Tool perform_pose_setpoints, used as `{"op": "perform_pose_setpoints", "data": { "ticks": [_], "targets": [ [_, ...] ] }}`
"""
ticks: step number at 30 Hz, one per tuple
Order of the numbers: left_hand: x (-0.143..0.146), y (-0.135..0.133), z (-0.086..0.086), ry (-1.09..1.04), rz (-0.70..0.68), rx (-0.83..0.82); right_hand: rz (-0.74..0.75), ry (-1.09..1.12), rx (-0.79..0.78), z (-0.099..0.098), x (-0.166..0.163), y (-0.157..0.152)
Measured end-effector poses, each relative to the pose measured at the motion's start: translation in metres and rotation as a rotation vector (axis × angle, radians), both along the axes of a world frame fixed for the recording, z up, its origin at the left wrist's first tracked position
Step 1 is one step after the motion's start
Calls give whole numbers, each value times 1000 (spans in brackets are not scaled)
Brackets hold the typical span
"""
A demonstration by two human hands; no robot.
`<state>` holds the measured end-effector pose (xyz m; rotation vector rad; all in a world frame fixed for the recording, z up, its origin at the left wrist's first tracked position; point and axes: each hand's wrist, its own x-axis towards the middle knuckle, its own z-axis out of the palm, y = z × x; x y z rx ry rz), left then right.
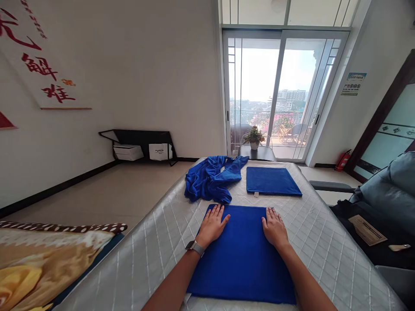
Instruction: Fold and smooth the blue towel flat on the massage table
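Note:
A blue towel [243, 255] lies folded flat in front of me on the silver quilted table [155, 250]. My left hand [212, 225] rests palm down on its far left part, fingers stretched out, with a watch on the wrist. My right hand [275, 226] lies flat on the far right part, fingers together and extended. Beyond them a second folded blue towel [271, 181] sits at the far right of the table. A crumpled heap of blue towels [210, 179] lies at the far left, just past my left hand.
A small dark table with a potted plant [254, 138] stands beyond the far edge, before glass balcony doors. A grey sofa [389, 194] holding a brown card sits to the right. A patterned cushion [48, 259] is at the near left. Boxes sit under a black shelf [139, 147].

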<state>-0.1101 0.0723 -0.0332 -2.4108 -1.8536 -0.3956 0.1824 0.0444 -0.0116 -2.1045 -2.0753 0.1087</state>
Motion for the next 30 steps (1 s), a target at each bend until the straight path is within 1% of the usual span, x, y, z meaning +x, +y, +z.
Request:
{"op": "perform_pose_setpoints", "data": {
  "ticks": [5,12,17,23,30],
  "targets": [
    [-9,3,1,0,15,22,4,-14,-4,2,0,-1],
    [-11,4,-3,-4,19,56,1,-22,-11,4,-1,-2],
    [-13,5,-6,53,-6,81,3,-18,-22,5,-1,-2],
    [-14,6,-7,46,15,52,11,-7,-5,4,-1,-2],
    [-15,7,-7,39,2,23,8,-2,-9,5,-1,-2]
  ]
}}
